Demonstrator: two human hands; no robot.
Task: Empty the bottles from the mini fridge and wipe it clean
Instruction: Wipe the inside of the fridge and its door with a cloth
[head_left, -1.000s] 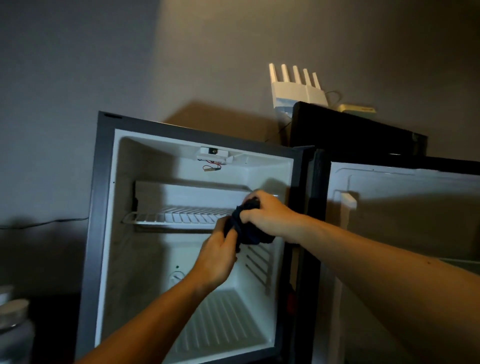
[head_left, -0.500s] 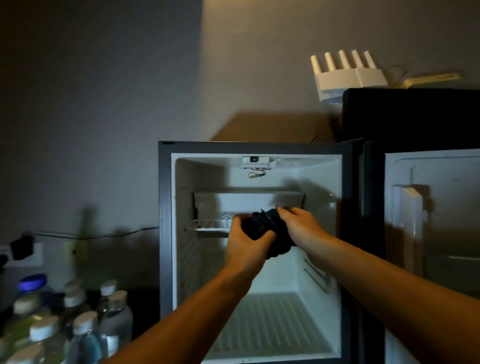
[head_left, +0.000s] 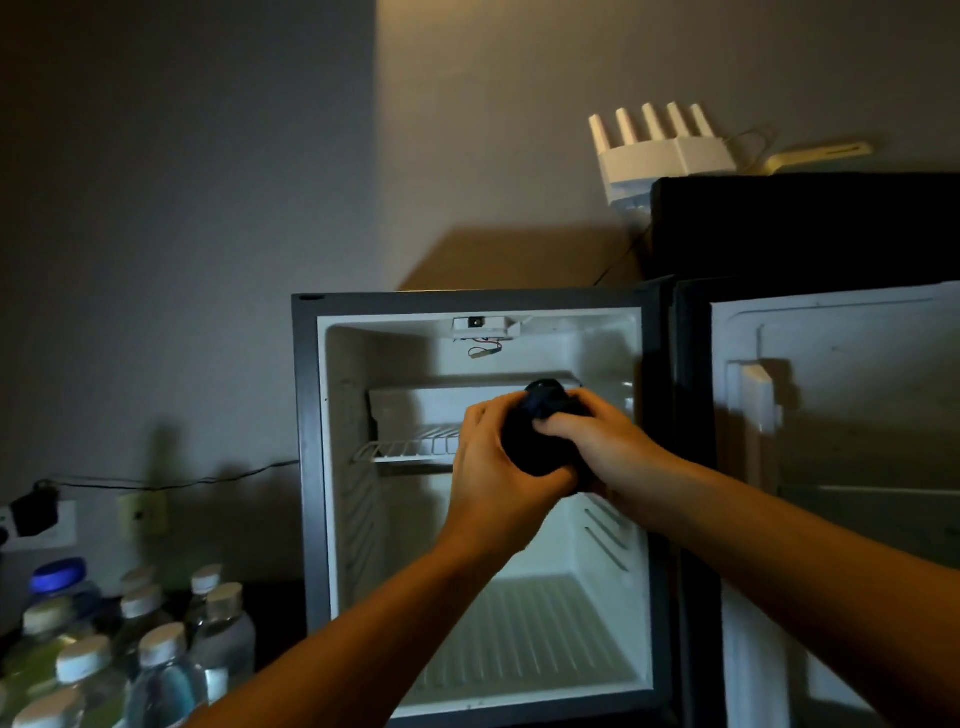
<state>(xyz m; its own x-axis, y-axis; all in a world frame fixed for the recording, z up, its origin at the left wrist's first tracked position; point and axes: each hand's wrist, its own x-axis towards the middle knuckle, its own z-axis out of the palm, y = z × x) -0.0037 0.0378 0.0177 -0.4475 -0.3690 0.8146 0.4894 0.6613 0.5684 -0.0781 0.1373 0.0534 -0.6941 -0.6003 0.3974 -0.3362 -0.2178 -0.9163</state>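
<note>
The mini fridge (head_left: 311, 467) stands open, its white inside holding only a wire shelf (head_left: 410, 449). Its door (head_left: 831, 467) swings out to the right. In front of the shelf, my left hand (head_left: 493, 478) and my right hand (head_left: 602, 447) both grip a bunched dark cloth (head_left: 540, 441) between them. Several capped bottles (head_left: 156, 654) stand in a cluster on the dark surface at the lower left, outside the fridge.
A white router (head_left: 660, 156) with several antennas sits behind a black appliance (head_left: 805, 223) to the right of the fridge. A wall socket with a black plug (head_left: 36, 514) and a cable are at the left, above the bottles.
The view has swung left and pulled back, bringing the bottles into sight. Both hands keep hold of the dark cloth and have risen slightly in front of the shelf.
</note>
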